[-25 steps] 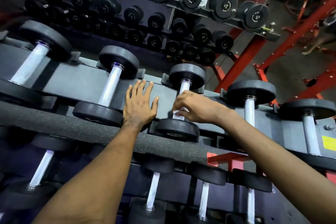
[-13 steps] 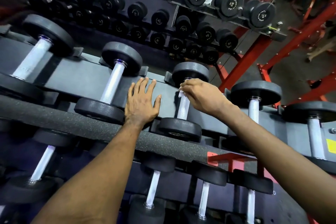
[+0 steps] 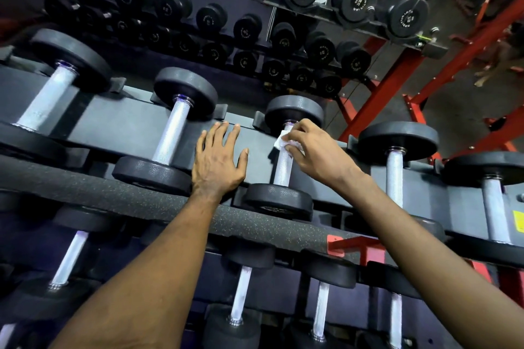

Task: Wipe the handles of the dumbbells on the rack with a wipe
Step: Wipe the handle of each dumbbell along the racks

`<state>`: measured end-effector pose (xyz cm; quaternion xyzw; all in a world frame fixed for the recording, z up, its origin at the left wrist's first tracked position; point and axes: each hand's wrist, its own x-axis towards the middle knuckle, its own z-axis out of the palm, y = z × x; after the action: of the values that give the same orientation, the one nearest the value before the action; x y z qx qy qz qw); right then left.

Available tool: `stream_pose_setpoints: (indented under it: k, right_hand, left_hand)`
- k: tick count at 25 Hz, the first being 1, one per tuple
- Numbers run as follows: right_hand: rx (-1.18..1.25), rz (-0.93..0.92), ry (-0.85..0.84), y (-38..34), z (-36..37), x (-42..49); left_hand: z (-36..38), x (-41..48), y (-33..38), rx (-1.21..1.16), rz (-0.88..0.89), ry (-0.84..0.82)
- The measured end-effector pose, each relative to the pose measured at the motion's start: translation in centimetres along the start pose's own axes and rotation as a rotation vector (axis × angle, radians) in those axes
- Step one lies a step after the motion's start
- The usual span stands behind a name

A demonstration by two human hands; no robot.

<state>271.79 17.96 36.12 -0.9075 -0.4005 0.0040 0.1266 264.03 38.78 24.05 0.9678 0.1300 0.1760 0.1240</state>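
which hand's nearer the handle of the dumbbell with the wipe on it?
Right. The right hand holds the wipe against that handle; the left hand lies flat on the rack to the handle's left, apart from it.

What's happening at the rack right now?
A person is wiping dumbbell handles. The right hand pinches a white wipe against the far end of one steel handle on the rack's grey top shelf. The left hand rests flat on that shelf, fingers spread, just left of that dumbbell, holding nothing. The neighbouring dumbbells lie untouched.
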Motion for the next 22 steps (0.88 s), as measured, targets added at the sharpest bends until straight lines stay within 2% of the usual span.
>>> stream_pose_setpoints:
  k: [3,6,14,17,22]
  right_hand:
    - [0.062,0.091,0.089,0.2,0.6,0.0]
    - [0.141,0.092,0.11,-0.3,1.1,-0.4]
    - [0.258,0.131,0.034,-0.5,1.1,-2.0]
    - [0.416,0.205,0.103,-0.2,1.6,-3.1]
    - [0.618,0.319,0.105,-0.4,2.7,-4.0]
  left_hand:
    - [-0.1,0.0,0.0,0.008,-0.006,-0.009]
    - [-0.2,-0.1,0.2,0.018,-0.01,-0.011]
    - [0.0,-0.1,0.1,0.03,-0.005,0.02]
    - [0.2,-0.1,0.1,0.031,-0.01,0.037]
    - [0.2,-0.1,0.1,0.023,-0.016,0.05]
